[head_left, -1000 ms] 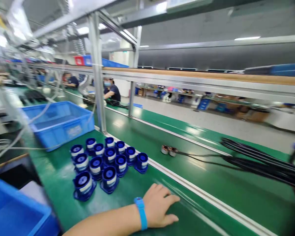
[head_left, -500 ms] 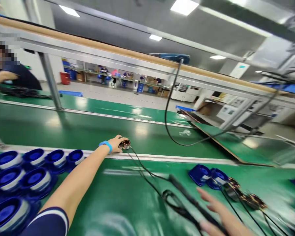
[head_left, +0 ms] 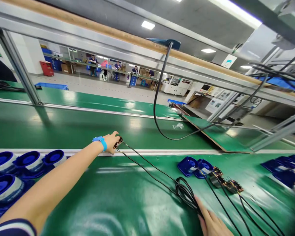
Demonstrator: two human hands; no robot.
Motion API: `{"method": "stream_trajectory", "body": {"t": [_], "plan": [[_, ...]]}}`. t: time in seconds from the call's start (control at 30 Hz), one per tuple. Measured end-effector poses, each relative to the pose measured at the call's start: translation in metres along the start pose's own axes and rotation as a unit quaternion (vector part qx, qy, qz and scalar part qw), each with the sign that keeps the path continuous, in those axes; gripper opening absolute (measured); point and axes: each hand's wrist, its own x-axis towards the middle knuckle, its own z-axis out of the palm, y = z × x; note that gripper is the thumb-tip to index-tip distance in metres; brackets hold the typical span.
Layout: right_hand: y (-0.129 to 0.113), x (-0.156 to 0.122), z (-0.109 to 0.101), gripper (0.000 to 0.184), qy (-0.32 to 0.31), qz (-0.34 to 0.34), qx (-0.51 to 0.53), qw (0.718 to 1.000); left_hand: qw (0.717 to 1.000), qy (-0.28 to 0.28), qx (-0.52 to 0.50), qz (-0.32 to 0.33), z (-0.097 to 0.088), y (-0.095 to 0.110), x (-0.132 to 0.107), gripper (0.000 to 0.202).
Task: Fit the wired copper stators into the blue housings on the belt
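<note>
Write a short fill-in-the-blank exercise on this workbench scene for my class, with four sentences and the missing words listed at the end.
1. The left hand holds copper-wound stators attached to cables coloured ____.
2. The blue wristband is worn on the ____ wrist.
3. Of the two hands, the coiled cable bundle is nearer the ____ one.
4. The worktop is coloured ____.

Missing words: black; left; right; green.

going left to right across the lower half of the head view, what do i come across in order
Nearer group of blue housings → blue wristband → left hand → copper-wound part it holds → coiled black cable → loose copper-wound parts → far-right blue housings.
</note>
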Motion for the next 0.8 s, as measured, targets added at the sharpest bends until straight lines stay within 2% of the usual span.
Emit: {"method": "stream_trajectory", "body": {"t": [0.1,0.23,0.33,0.43,0.5,0.53,0.63,0.7,0.73,0.8], "plan": [[0.004,0.0,-0.008,0.058,0.001,0.032,-0.133,0.991,1.0,0.013,-0.018,-0.013,0.02,0.028,-0.049,0.076],[-0.003,-0.003,-0.012,0.06,-0.01,0.05,-0.224,0.973,0.997,-0.019,-0.043,-0.057,0.061,0.065,-0.125,0.06],[-0.003,-0.002,-0.018,0.054,-0.022,0.055,-0.209,0.976,0.995,-0.023,-0.034,-0.096,0.083,0.082,-0.173,0.059],[-0.017,0.01,-0.038,0.052,-0.021,0.016,-0.114,0.993,0.992,0.048,-0.012,-0.112,0.097,0.085,-0.208,0.082],[-0.045,0.024,-0.056,0.051,-0.019,-0.045,0.033,0.998,0.989,0.121,-0.017,-0.081,0.104,0.079,-0.223,0.093],[-0.066,0.032,-0.065,0.047,-0.024,-0.081,0.121,0.989,0.986,0.151,-0.029,-0.058,0.107,0.075,-0.228,0.091],[-0.134,0.059,-0.082,0.029,-0.045,-0.189,0.306,0.932,0.975,0.198,-0.097,0.003,0.114,0.06,-0.237,0.065],[-0.172,0.076,-0.08,0.027,-0.065,-0.256,0.339,0.903,0.972,0.195,-0.127,0.036,0.117,0.051,-0.237,0.046],[-0.187,0.085,-0.075,0.033,-0.082,-0.283,0.338,0.894,0.972,0.189,-0.13,0.055,0.118,0.047,-0.236,0.037],[-0.204,0.1,-0.058,0.041,-0.125,-0.311,0.327,0.884,0.973,0.17,-0.124,0.092,0.121,0.04,-0.231,0.023]]}}
